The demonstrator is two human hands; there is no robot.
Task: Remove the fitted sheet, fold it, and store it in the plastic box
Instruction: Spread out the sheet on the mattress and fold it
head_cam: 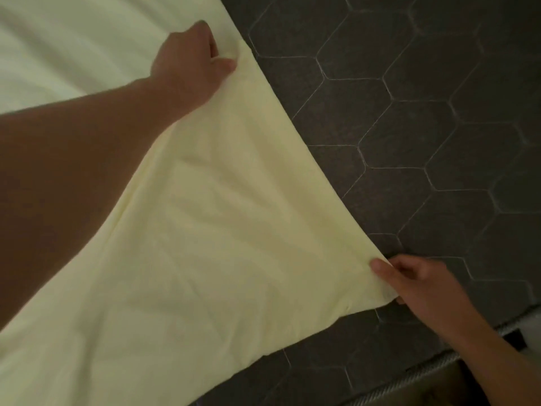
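Observation:
The pale yellow fitted sheet (222,218) is stretched out in front of me, filling the left and middle of the view. My left hand (193,63) grips the sheet's far edge near the top, fingers curled into the fabric. My right hand (415,285) pinches the sheet's near corner at the lower right, thumb on top. The edge between my two hands runs taut in a shallow curve above the floor. No plastic box is in view.
Dark hexagonal floor tiles (409,136) cover the right side. A ribbed grey edge (433,364) with something white behind it shows at the bottom right corner. More pale fabric (58,48) lies at the upper left.

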